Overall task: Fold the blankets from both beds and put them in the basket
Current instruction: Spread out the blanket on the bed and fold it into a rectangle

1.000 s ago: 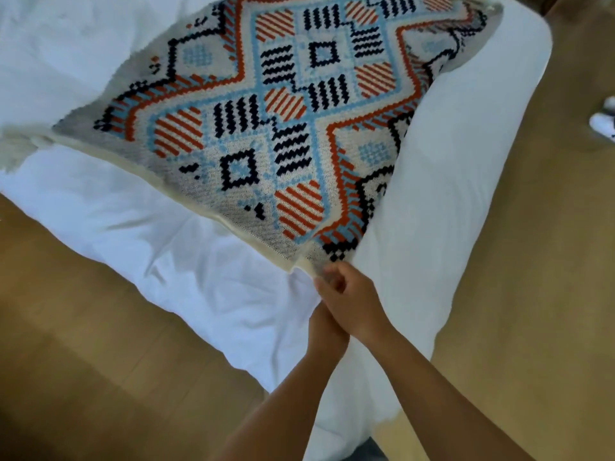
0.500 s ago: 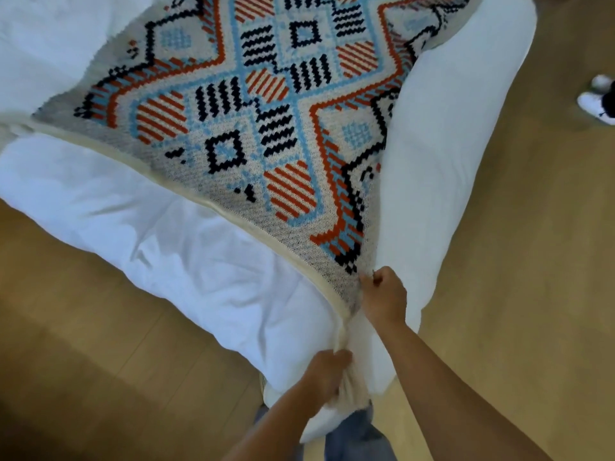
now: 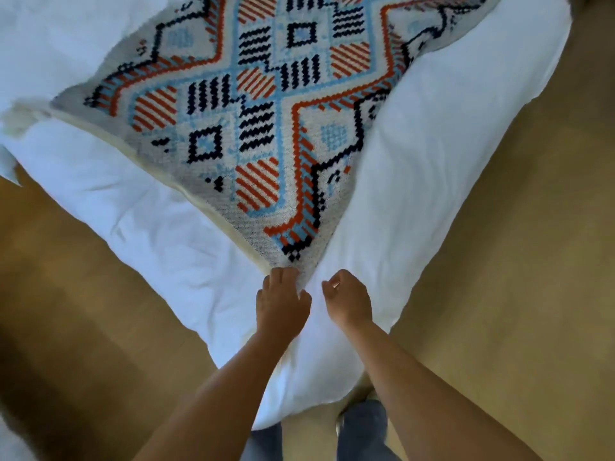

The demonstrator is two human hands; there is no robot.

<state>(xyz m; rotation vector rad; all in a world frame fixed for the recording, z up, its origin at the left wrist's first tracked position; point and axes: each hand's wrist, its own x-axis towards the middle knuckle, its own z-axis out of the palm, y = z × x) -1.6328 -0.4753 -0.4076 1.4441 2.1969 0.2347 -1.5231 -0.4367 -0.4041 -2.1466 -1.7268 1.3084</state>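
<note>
Soft, even daylight fills the scene, brightest on the white duvet (image 3: 449, 154), which nearly washes out at upper left and takes a faint blue cast. Shadows are weak: shallow creases shade the duvet's near left part, and a dim band darkens the wooden floor (image 3: 66, 327) at lower left. No hard glare shows. The patterned blanket (image 3: 259, 128) reads fairly crisp at centre, while the whole frame looks slightly soft. Wide-angle distortion bows the bed's edges, and the corners smear and lose focus.
</note>
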